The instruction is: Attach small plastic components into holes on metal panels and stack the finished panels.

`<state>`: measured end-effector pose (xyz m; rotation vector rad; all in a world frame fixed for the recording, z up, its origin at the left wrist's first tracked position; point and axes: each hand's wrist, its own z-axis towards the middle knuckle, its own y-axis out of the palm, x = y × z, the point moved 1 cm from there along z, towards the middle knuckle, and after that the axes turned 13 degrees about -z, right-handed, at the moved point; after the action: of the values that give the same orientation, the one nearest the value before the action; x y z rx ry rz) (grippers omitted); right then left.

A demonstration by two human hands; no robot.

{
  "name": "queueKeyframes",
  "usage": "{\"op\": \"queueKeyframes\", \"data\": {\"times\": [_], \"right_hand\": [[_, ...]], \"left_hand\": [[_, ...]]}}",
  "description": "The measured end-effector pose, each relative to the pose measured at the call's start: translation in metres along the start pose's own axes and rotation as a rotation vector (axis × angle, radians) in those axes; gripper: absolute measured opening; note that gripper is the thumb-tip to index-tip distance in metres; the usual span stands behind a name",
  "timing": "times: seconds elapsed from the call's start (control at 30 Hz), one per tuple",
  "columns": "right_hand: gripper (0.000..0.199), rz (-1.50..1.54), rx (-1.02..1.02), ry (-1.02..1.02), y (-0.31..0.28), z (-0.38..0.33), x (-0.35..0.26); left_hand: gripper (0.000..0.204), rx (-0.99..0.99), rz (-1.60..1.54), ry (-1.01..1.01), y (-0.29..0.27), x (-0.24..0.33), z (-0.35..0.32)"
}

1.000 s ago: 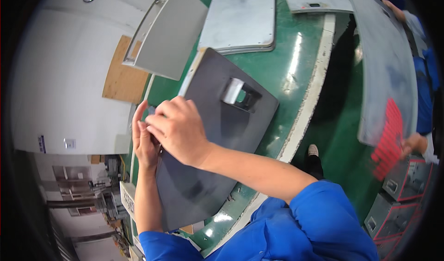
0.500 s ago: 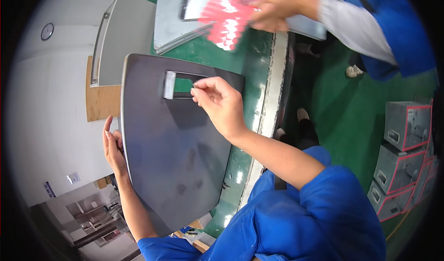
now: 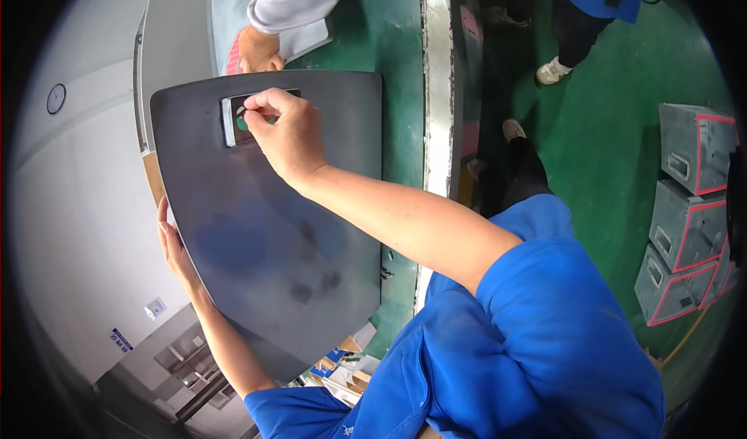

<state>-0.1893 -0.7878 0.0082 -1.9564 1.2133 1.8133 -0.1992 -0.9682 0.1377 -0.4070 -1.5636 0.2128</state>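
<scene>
A large dark grey panel (image 3: 257, 229) with smudges on its face stands tilted on the green bench in front of me. My left hand (image 3: 177, 248) holds its left edge, with some of the fingers hidden behind it. Near the panel's top is a rectangular cutout with a pale metal strip (image 3: 228, 122) along its left side. My right hand (image 3: 292, 136) is closed in a pinch at this cutout. Thumb and forefinger meet over a small, thin piece, too small to name. Green shows through the cutout beside the fingertips.
Across the bench (image 3: 401, 143), a co-worker's hand (image 3: 261, 48) holds a red-and-white patterned item (image 3: 233, 56) beyond the panel. A light grey cabinet-like box (image 3: 173, 46) stands behind at the left. Grey metal boxes (image 3: 685, 225) with red edging are stacked on the floor at the right.
My view has shifted, and the panel appears further left and more upright. My right hand stays pinched at the cutout, deeper over it. The co-worker's hand has moved left with the red item.
</scene>
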Motion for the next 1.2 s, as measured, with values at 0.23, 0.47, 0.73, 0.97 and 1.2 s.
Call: {"op": "queueKeyframes", "data": {"times": [0.23, 0.47, 0.73, 0.97, 1.2], "right_hand": [[0.004, -0.121, 0.146, -0.006, 0.015, -0.001, 0.003], [0.005, -0.285, 0.256, -0.111, 0.021, -0.001, 0.004], [0.005, -0.270, 0.279, -0.182, 0.022, -0.003, 0.006], [0.007, -0.327, 0.322, -0.290, 0.022, -0.001, 0.006], [0.007, -0.327, 0.250, -0.225, 0.024, -0.001, 0.002]], "left_hand": [[0.041, 0.115, 0.006, 0.007, 0.009, 0.001, 0.001], [0.041, 0.094, 0.037, 0.055, 0.017, 0.005, -0.005], [0.040, 0.117, 0.022, 0.105, 0.025, 0.007, -0.008], [0.040, 0.100, 0.005, 0.142, 0.015, 0.003, -0.003], [0.040, 0.086, -0.011, 0.121, 0.007, 0.008, -0.005]]}}
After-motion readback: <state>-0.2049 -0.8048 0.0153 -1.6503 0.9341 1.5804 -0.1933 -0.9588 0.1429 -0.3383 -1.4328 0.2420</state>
